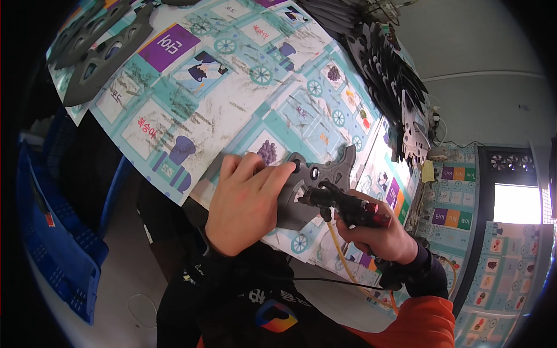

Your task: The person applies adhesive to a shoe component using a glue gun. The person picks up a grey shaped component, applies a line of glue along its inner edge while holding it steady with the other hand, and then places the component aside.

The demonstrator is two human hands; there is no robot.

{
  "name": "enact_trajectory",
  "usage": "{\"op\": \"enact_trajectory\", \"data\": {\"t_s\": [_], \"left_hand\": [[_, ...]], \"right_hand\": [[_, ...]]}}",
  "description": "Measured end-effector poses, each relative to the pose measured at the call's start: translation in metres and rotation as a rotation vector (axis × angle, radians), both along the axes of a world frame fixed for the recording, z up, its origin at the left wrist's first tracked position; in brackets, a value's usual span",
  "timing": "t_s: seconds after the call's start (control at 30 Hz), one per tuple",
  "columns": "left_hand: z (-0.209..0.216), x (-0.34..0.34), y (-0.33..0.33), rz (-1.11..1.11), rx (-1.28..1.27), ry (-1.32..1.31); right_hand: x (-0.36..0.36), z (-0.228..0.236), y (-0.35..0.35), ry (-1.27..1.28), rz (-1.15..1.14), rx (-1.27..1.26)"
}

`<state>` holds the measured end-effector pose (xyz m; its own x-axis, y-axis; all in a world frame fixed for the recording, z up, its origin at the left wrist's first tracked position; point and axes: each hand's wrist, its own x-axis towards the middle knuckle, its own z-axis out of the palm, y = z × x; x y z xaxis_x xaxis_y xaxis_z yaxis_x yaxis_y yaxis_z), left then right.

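Observation:
A dark grey moulded part [297,210] with round holes and a hooked end lies on the paper-covered table in front of me. My left hand [246,200] holds its left side, fingers bent over it and the index fingertip by a hole. My right hand [380,232] is closed around a black hand tool [342,206] with a red rear end. The tool's tip points left, just over the part; I cannot tell whether it touches. A yellow hose [337,249] hangs below the tool.
Printed paper sheets [232,75] with dark smudges cover the table. Similar grey parts [107,58] lie at the far left, and a pile of dark parts [380,69] lines the far right edge. A blue crate [61,249] stands at lower left. A black cable [331,282] crosses before me.

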<state>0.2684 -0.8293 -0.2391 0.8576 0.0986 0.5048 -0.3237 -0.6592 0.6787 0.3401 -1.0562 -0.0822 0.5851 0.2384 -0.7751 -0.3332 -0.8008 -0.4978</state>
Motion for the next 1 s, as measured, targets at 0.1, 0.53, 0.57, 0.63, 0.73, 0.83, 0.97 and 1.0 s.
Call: {"op": "enact_trajectory", "data": {"t_s": [0.1,0.53,0.57,0.63,0.73,0.83,0.97,1.0], "left_hand": [[0.001,0.000,0.000,0.002,0.001,0.006],[0.004,0.000,0.000,-0.004,0.006,0.031],[0.004,0.000,0.000,0.000,0.009,0.022],[0.004,-0.001,0.000,-0.001,0.010,0.022],[0.003,-0.001,0.000,0.003,0.007,0.013],[0.000,0.000,0.000,-0.016,-0.010,0.033],[0.000,-0.001,0.000,-0.016,-0.004,0.031],[0.000,-0.001,0.000,-0.014,-0.002,0.033]], "right_hand": [[0.001,0.001,-0.002,0.031,0.080,0.043],[-0.015,-0.004,-0.010,0.003,0.058,0.081],[-0.015,-0.002,-0.009,0.021,0.059,0.076],[-0.013,0.001,-0.008,0.055,0.079,0.073],[-0.012,0.002,-0.009,0.075,0.094,0.086],[-0.017,0.000,-0.014,0.024,0.051,0.115],[-0.020,-0.003,-0.021,-0.043,0.038,0.154],[-0.019,-0.003,-0.022,-0.036,0.030,0.154]]}}
